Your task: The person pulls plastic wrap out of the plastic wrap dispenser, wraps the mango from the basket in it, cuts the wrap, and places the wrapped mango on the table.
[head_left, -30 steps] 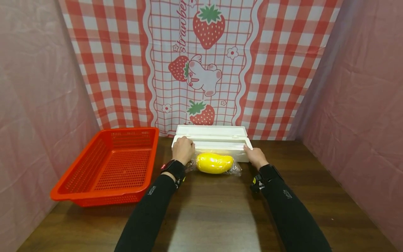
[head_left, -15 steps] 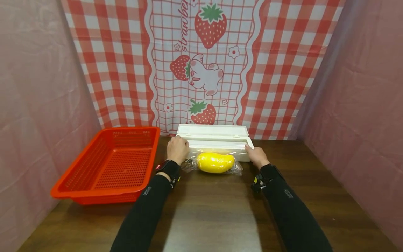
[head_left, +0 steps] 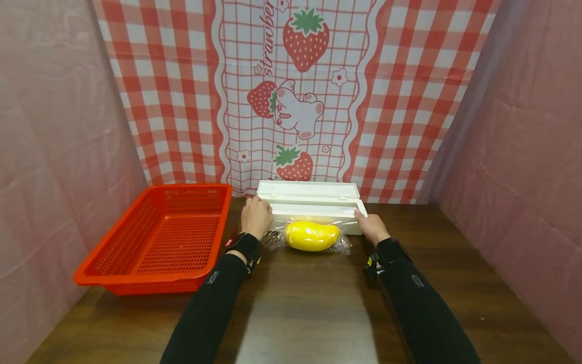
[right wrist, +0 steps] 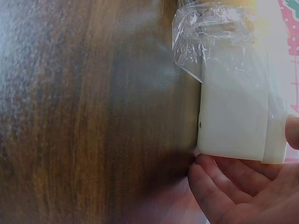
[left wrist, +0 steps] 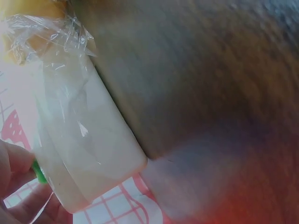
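Note:
A white cling film dispenser (head_left: 313, 207) stands on the table with its lid raised at the back. Clear film (right wrist: 212, 35) hangs over its front and is wrapped around a yellow mango (head_left: 311, 236), which lies just before it. My left hand (head_left: 256, 217) is at the dispenser's left end; in the left wrist view its fingers pinch a small green slide cutter (left wrist: 39, 171) at the dispenser's edge. My right hand (head_left: 373, 227) grips the right end, thumb on top and fingers against the end face. Inside the dispenser, the film roll is mostly hidden.
To the left stands a red plastic basket (head_left: 182, 247) with slotted walls. A checked strawberry cloth (head_left: 300, 101) hangs behind the dispenser, and pink cloth (head_left: 509, 126) hangs along the sides. The brown wooden table (head_left: 313, 308) stretches out in front.
My left hand has slid left along the dispenser to its left end, then stayed there over the last half second. The right hand keeps its grip, and the mango stays in place.

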### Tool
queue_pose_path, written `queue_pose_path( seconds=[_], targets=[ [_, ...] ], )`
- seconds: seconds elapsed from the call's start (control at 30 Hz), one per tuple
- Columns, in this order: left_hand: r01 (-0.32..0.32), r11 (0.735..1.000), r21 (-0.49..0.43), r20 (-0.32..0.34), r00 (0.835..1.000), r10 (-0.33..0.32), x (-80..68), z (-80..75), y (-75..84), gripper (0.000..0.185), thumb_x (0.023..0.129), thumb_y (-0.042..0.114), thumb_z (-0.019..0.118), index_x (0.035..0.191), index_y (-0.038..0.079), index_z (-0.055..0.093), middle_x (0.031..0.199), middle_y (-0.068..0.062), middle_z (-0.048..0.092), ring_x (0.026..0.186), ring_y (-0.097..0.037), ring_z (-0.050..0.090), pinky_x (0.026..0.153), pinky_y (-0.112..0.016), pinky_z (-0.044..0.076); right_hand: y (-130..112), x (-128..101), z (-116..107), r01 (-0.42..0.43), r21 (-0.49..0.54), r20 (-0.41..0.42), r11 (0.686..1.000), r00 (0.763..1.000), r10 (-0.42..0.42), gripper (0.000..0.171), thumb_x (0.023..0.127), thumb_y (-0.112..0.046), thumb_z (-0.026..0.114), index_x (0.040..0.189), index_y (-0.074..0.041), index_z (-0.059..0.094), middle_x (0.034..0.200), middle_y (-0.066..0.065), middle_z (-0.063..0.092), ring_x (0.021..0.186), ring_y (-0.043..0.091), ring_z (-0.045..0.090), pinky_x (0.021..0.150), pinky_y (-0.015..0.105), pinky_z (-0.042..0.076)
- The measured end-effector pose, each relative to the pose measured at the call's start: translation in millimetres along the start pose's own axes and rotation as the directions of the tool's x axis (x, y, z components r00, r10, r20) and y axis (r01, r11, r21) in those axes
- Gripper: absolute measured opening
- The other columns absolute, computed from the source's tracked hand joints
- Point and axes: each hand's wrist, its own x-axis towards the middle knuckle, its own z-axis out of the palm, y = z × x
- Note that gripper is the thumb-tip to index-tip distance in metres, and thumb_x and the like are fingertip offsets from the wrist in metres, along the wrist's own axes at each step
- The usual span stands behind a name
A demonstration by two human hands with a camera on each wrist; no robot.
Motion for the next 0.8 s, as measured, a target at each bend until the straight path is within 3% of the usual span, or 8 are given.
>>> queue_pose_path(
  seconds=[0.27, 0.53, 0.8],
  targets=[
    [0.043, 0.999, 0.021, 0.015, 0.999, -0.043, -1.9, -3.1, -0.7, 0.018, 0.096, 0.015, 0.066, 0.092, 0.005, 0.081, 0.099, -0.017, 0.066, 0.096, -0.038, 0.057, 0.083, -0.052, 0.051, -0.6, -1.6, 0.2, 0.001, 0.0, 0.004, 1.0, 1.0, -0.001, 0.057, 0.107, -0.041, 0.044, 0.112, 0.015, 0.054, 0.079, 0.009, 0.047, 0.064, 0.019, 0.045, 0.057, 0.028, 0.039],
    [0.015, 1.0, 0.009, -0.027, 1.0, -0.015, -1.9, -4.2, -4.4, 0.018, 0.094, 0.011, 0.066, 0.089, 0.001, 0.08, 0.093, -0.02, 0.065, 0.091, -0.04, 0.058, 0.08, -0.052, 0.052, -1.1, -2.0, -0.6, 0.007, -0.013, 0.004, 1.0, 1.0, -0.007, 0.059, 0.107, -0.041, 0.043, 0.116, 0.016, 0.053, 0.082, 0.011, 0.048, 0.067, 0.02, 0.046, 0.058, 0.028, 0.039],
    [0.039, 0.999, -0.018, 0.0, 0.999, -0.039, -1.9, -6.4, -11.3, 0.019, 0.095, 0.01, 0.064, 0.09, 0.001, 0.079, 0.098, -0.019, 0.064, 0.097, -0.039, 0.058, 0.082, -0.053, 0.054, -1.9, -2.7, -1.1, 0.004, -0.018, 0.011, 1.0, 1.0, -0.003, 0.06, 0.108, -0.041, 0.042, 0.119, 0.017, 0.053, 0.084, 0.012, 0.048, 0.07, 0.022, 0.047, 0.059, 0.028, 0.04]
  ],
)
